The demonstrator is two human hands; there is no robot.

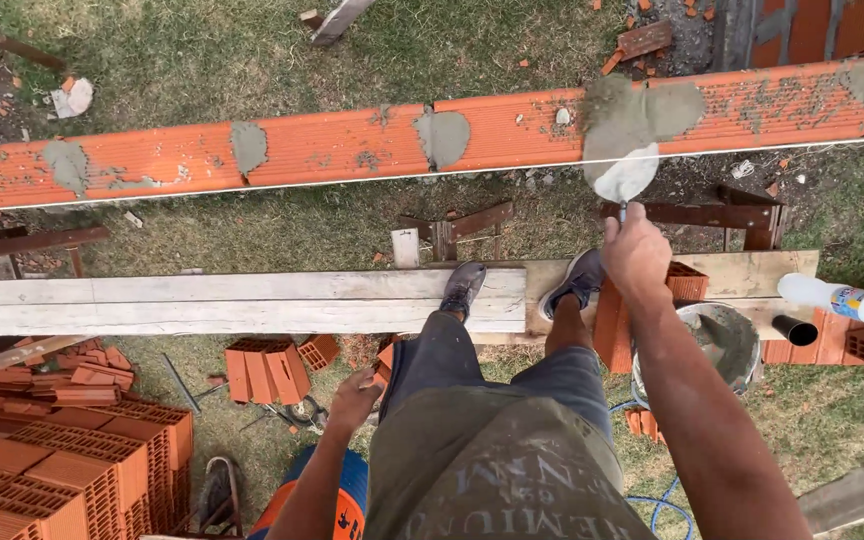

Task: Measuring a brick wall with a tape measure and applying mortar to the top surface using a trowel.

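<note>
My right hand [636, 252] grips the trowel [624, 176], fingers wrapped on its handle, blade resting on mortar [632, 112] atop the brick wall [332, 145]. Left hand [352, 398] hangs loosely curled, empty. Bucket [722, 345] below on the plank [232, 300] holds grey mortar.

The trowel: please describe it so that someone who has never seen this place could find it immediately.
Find the long orange brick wall crossing the top of the view, spotted with grey mortar. Near its right end, the right hand holds the trowel against the largest mortar patch. It is the only metal tool there, and its rounded blade is coated in wet grey mortar.
</note>
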